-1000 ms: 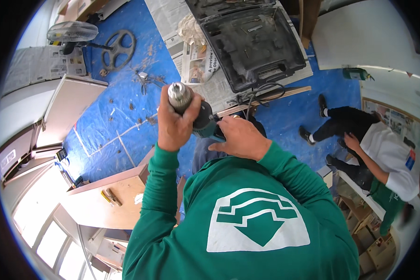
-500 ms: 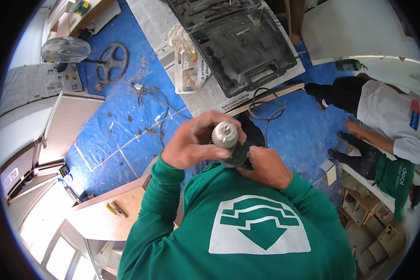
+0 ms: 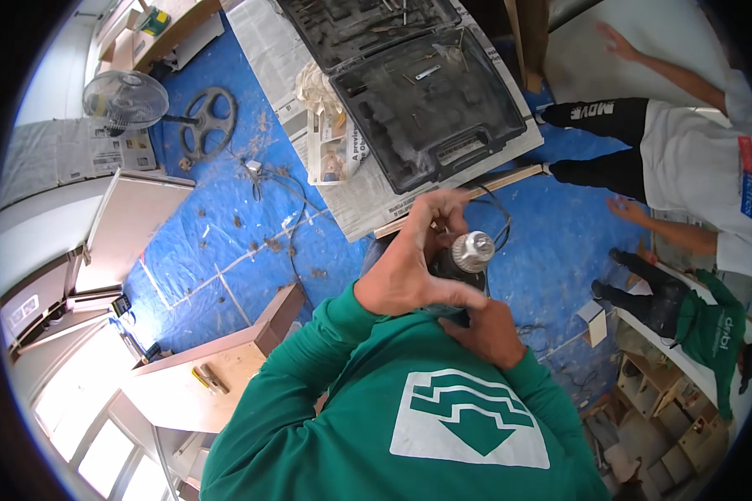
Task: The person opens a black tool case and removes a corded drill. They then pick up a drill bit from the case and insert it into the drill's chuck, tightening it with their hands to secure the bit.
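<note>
A power drill (image 3: 447,269) with a dark body points its silver chuck (image 3: 474,249) up toward me, close in front of my chest. My right hand (image 3: 491,332) is closed around the drill's lower part; the body partly hides its fingers. Curved around the left side of the drill is my left hand (image 3: 409,263). Its thumb stretches across below the chuck and its fingers are half bent above, apart from the thumb, with a gap to the chuck. Whether the fingertips touch the dark body I cannot tell.
Beyond my hands, an open black tool case (image 3: 434,100) lies on newspaper (image 3: 342,213) with small tools inside. A cable (image 3: 297,225) crosses the blue floor sheet (image 3: 213,242). A fan (image 3: 125,100) lies at left. Two people, one in a white shirt (image 3: 698,175), are at right.
The drill and both hands have moved right in view. My left hand has loosened from around the chuck and sits at its left side. The person in white has raised an arm.
</note>
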A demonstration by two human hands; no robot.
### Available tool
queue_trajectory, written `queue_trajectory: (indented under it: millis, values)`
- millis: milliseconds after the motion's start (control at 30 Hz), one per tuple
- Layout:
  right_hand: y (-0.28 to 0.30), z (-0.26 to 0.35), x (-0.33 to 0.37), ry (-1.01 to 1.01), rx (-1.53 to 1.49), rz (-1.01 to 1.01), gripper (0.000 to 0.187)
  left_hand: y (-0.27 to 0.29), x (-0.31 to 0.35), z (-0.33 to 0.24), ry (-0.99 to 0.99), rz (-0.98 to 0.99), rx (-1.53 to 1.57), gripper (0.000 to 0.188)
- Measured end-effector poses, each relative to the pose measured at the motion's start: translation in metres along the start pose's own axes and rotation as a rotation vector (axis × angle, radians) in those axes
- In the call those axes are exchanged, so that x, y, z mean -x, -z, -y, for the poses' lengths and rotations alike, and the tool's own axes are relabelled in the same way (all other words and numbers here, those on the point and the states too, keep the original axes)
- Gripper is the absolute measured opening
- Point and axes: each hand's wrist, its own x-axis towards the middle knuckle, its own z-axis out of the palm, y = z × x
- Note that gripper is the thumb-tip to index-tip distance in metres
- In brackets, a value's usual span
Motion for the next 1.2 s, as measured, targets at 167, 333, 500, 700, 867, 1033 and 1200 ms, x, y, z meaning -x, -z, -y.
queue_trajectory:
  millis: [167,333,500,700,867,1033,1200]
  values:
    - [0.008,-0.025,0.017,0.006,-0.100,-0.055,0.041,-0.020,-0.021,0.008,0.240,0.069,0.276,0.098]
    - [0.017,-0.062,0.032,0.027,-0.062,0.017,0.043,-0.070,-0.032,0.018,-0.010,-0.052,-0.012,0.090]
    - [0.016,-0.097,0.045,0.160,-0.108,-0.096,0.044,-0.091,-0.040,0.043,0.132,-0.041,0.016,0.104]
    - [0.018,-0.116,0.055,0.173,-0.128,-0.098,0.046,-0.108,-0.043,0.033,0.124,-0.042,0.087,0.092]
    - [0.020,-0.105,0.052,0.156,-0.179,-0.104,0.046,-0.104,-0.029,0.029,0.130,-0.098,0.061,0.070]
    - [0.007,-0.091,0.043,0.028,-0.197,-0.123,0.046,-0.073,-0.044,0.041,-0.050,-0.152,0.005,0.056]
    - [0.000,-0.056,0.033,-0.021,-0.153,-0.153,0.046,-0.052,-0.051,0.018,0.183,0.082,-0.005,0.070]
